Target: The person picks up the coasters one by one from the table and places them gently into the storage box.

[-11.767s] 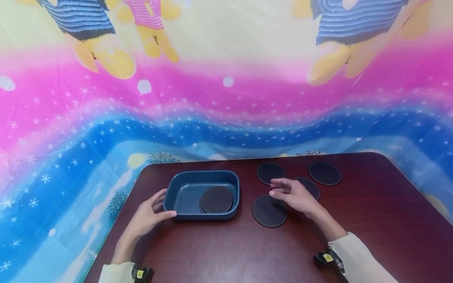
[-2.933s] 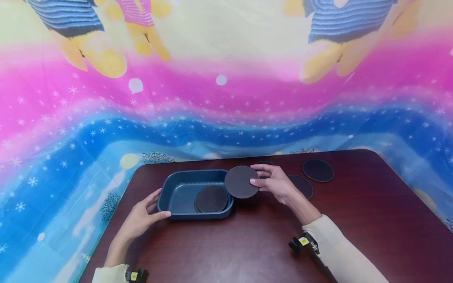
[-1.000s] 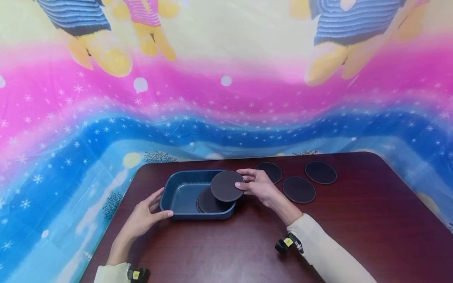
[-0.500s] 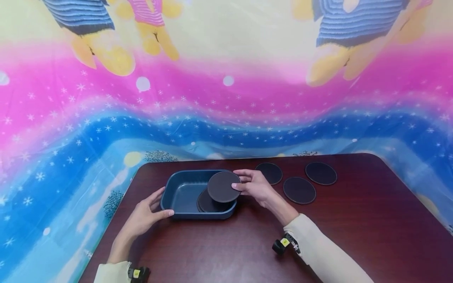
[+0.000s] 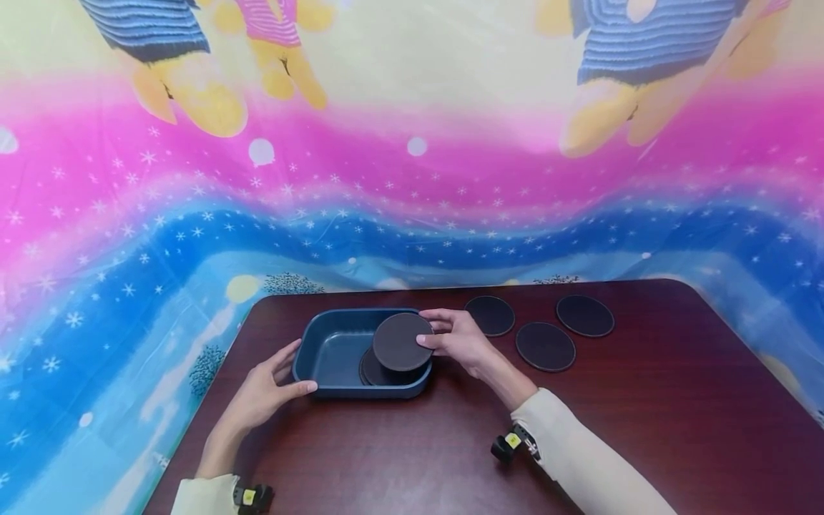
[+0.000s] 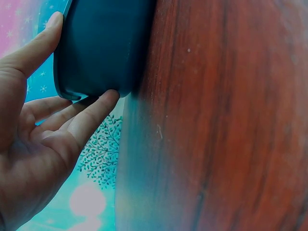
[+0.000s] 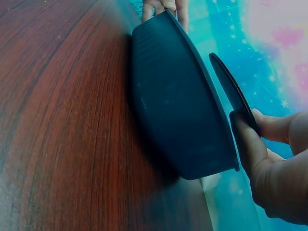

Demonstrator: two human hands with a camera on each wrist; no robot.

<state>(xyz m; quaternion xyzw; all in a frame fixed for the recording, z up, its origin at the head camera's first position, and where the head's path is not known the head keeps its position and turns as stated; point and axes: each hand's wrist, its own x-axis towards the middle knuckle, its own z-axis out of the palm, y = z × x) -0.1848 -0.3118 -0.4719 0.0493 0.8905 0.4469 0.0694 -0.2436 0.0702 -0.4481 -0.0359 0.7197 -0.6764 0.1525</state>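
A dark blue-green rectangular container stands on the table. My left hand holds its left end, thumb on the front rim and fingers against the end wall; the left wrist view shows the fingertips touching the wall. Above the container's right part, my right hand pinches a round dark brown coaster by its right edge. In the right wrist view the pinched coaster is tilted, just apart from the rim. Under it, inside the container, lie stacked coasters, partly hidden.
Three more round coasters lie flat to the right: one at the back, one nearer and one farther right. The brown wooden table has rounded back corners. A printed cloth hangs behind and beside it.
My right hand took the coaster from the table's near right and brought it left over the container. In the last second it slid slightly farther left. The left hand stays on the container.
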